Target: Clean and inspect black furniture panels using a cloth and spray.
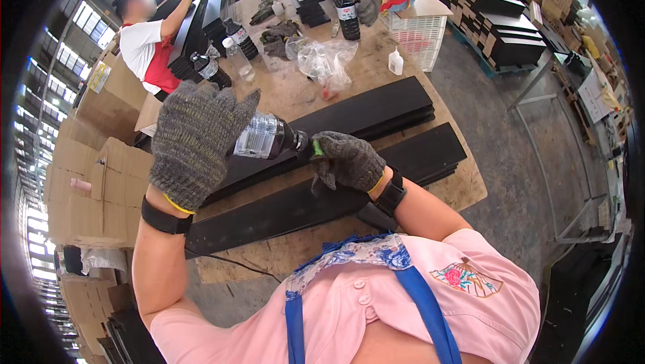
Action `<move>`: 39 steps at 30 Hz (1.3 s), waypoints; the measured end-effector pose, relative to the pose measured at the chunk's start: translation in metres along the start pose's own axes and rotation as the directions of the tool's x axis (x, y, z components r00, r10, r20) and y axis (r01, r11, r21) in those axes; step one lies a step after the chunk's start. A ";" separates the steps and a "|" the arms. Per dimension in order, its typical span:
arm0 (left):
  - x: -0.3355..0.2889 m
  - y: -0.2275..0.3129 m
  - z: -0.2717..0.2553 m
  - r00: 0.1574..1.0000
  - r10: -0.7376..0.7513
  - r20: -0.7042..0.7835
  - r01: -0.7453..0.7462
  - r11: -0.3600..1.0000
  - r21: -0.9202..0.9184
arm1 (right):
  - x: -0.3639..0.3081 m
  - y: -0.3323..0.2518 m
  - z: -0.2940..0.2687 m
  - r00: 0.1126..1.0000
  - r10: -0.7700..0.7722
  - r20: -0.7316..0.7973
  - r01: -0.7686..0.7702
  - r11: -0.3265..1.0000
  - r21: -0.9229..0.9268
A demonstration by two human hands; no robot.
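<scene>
My left hand [198, 139], in a grey knitted glove with a yellow cuff, is closed around a clear plastic bottle [259, 137] with a label and dark contents. The bottle lies tipped on its side in the air, its dark neck pointing right. Close to that neck is my right hand [346, 160], gloved alike, its fingers closed on a small green thing [316, 148]; most of it is hidden. Below both hands are two stacks of long black boards, a farther stack [376, 110] and a nearer stack [416, 157], on the wooden table [463, 186].
Across the table a person's gloved hand [368, 8] holds a dark bottle [347, 16]. Farther bottles [240, 38], a crumpled clear bag [322, 62], spare gloves [279, 36] and a white squeeze bottle [396, 62] lie about. Another person [144, 48] works at left. A cable [235, 261] hangs near me.
</scene>
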State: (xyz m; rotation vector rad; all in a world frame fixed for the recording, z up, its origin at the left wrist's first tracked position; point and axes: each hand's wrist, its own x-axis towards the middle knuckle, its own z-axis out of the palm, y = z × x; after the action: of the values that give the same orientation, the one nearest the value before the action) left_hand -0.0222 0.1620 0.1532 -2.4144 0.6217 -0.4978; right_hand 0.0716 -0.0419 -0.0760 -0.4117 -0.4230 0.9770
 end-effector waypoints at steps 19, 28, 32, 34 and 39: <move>0.009 -0.018 -0.026 0.996 -0.023 -0.089 0.024 1.000 0.016 | -0.002 -0.008 0.020 0.960 -0.135 -0.245 0.088 0.977 -0.193; 0.016 0.011 -0.005 0.988 -0.045 0.145 0.039 0.998 0.048 | 0.000 -0.005 -0.001 0.997 -0.075 -0.016 0.077 0.990 0.121; 0.009 -0.008 -0.010 0.999 -0.038 -0.015 0.038 0.997 0.061 | 0.006 -0.002 0.005 0.988 -0.041 -0.151 0.048 0.998 0.043; 0.018 0.003 -0.011 0.997 -0.058 0.050 0.054 0.996 0.071 | 0.004 -0.002 0.003 0.980 -0.046 -0.192 0.055 0.998 0.043; 0.004 0.014 0.002 0.998 -0.052 0.037 0.044 0.983 0.178 | 0.005 0.003 -0.010 0.997 -0.051 -0.061 0.055 0.996 0.065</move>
State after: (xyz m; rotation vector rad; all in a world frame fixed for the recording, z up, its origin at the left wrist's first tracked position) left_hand -0.0226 0.1510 0.1440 -2.2694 0.4806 -0.4995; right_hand 0.0777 -0.0374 -0.0852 -0.3667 -0.3455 0.9228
